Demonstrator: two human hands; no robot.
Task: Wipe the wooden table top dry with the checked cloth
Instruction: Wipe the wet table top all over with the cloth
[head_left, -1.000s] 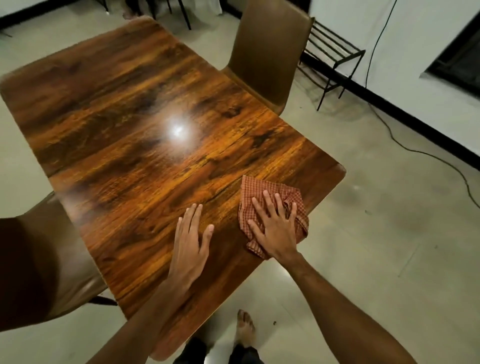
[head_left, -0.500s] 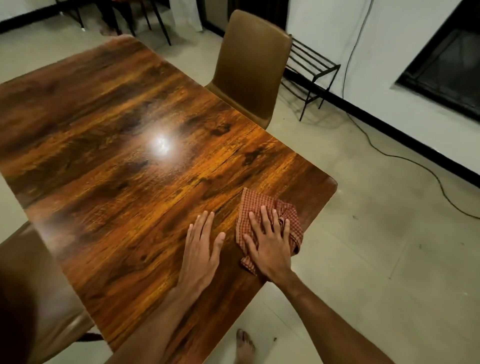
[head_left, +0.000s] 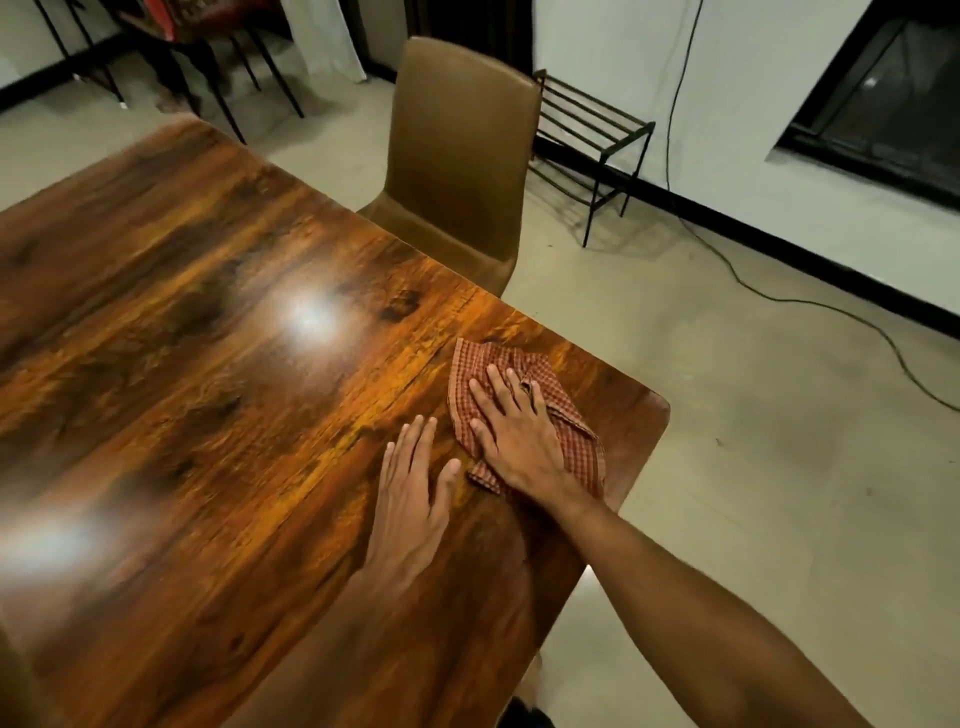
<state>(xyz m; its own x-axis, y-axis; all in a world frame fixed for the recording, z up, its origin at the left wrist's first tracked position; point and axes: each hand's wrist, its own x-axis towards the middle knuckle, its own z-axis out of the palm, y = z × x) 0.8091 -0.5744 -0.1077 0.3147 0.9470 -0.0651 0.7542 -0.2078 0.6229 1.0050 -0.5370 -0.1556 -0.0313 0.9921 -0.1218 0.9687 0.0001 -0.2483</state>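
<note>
Head view: your right hand (head_left: 519, 441) lies flat, fingers spread, pressing the checked cloth (head_left: 524, 410) onto the wooden surface (head_left: 208, 364) near its rounded right corner. Your left hand (head_left: 410, 499) rests just beside it, palm down, fingers together, holding nothing. Broad bare wood stretches leftward; a brown chair (head_left: 457, 156) stands at the far edge.

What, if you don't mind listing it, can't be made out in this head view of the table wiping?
- Wetness of the table top: glare patches and blur hide any moisture.
- Middle of the checked cloth: covered by the right hand.
- Table's left and near parts: cut off by the frame edges.
- Wood under the left hand: hidden by the palm.
- Items on the far rack: blurred, cropped.
</note>
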